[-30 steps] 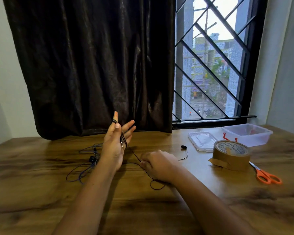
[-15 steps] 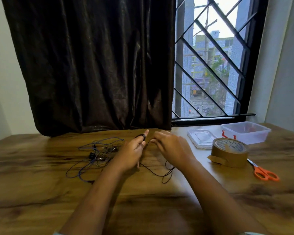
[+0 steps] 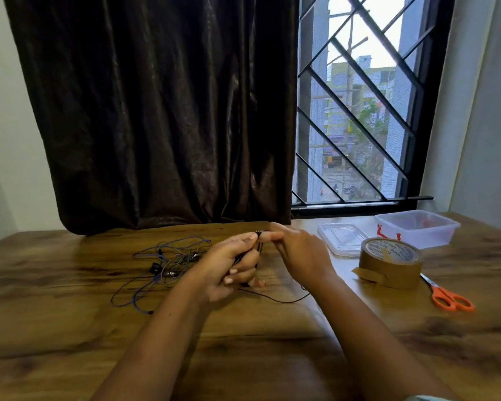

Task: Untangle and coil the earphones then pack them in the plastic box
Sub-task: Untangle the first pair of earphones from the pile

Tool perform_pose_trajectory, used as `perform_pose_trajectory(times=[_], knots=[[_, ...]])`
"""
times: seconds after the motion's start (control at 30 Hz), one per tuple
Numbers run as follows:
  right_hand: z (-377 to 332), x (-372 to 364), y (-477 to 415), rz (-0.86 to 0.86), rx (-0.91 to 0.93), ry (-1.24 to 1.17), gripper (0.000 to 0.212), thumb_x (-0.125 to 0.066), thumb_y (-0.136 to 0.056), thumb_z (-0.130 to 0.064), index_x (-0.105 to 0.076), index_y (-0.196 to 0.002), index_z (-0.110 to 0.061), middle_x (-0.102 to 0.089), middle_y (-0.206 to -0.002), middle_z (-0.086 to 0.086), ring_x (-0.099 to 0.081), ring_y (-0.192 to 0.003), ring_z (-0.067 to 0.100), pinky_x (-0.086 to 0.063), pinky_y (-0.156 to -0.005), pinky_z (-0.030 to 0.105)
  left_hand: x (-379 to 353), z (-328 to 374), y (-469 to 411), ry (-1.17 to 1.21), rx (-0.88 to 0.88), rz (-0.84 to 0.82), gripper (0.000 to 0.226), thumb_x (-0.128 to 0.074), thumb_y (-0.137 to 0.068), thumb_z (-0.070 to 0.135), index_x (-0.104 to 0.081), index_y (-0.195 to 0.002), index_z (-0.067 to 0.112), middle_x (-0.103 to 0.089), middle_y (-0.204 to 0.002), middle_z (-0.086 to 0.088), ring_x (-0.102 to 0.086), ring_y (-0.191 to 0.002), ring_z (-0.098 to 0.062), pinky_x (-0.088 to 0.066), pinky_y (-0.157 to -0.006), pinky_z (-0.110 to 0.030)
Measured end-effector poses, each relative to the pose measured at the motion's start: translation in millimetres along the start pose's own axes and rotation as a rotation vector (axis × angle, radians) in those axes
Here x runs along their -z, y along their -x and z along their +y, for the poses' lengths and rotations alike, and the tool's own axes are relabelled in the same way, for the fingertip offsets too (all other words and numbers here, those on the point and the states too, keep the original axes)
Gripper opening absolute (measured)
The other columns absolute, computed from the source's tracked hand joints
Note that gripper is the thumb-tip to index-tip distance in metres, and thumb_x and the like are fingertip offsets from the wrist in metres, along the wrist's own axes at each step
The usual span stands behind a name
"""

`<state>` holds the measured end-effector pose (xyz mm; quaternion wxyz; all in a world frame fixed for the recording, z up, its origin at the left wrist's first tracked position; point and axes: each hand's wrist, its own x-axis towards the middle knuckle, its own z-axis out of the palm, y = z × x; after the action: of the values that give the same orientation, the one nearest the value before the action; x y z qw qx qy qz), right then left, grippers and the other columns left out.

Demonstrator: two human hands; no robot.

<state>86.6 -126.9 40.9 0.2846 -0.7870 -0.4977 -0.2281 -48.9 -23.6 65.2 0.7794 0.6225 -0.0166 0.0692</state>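
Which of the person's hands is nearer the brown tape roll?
Right. The right hand lies just left of the tape roll; the left hand is farther left, beyond it.

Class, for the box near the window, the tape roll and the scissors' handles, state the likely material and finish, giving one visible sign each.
Box: clear glossy plastic; see-through walls. Tape roll: brown, probably plastic packing tape; faint sheen. Scissors' handles: likely smooth moulded plastic; uniform bright orange.

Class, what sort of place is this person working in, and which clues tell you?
Probably a room in a home: a wooden table by a grilled window, a dark curtain beside it, household tape and scissors lying about.
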Motion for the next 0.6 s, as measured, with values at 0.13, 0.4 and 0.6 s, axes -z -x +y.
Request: perform_pose_trajectory(times=[0.13,0.4,0.6], knots=[[-7,-9,1,-0.118,0.026,0.013,0.025,-0.032,-0.101,-0.04,-0.051,-0.108,-0.024,-0.066,-0.098,0.003,-0.062,-0.089,0.03,-0.045,-0.068,0.037,-1,1,-3,0.045,-0.188,0.134,0.04,-0.033,-0.099,0.024,-0.05,-0.134,0.014,-0.039,-0.044,0.003,-0.025,-0.029,-0.004,-0.05,-0.053,-0.025],[-25,-23,4,-0.307,0.103,-0.076,0.027,-0.034,-0.101,-0.041,-0.051,-0.105,-0.021,-0.066,-0.093,0.004,-0.063,-0.082,0.025,-0.05,-0.068,0.037,11,6,-12,0.251,-0.458,0.501,0.034,-0.031,-0.102,0.024,-0.038,-0.135,0.018,-0.075,-0.083,-0.003,-0.072,-0.079,-0.022,-0.058,-0.067,-0.032],[-24,-22,2,-0.305,0.121,-0.061,0.035,-0.03,-0.1,-0.047,-0.052,-0.099,-0.019,-0.064,-0.081,0.001,-0.062,-0.07,0.022,-0.052,-0.064,0.04,33,4,-13,-0.284,-0.537,0.793,0.039,-0.025,-0.104,0.022,-0.028,-0.143,0.022,-0.07,-0.092,0.001,-0.063,-0.102,-0.015,-0.043,-0.103,-0.041]])
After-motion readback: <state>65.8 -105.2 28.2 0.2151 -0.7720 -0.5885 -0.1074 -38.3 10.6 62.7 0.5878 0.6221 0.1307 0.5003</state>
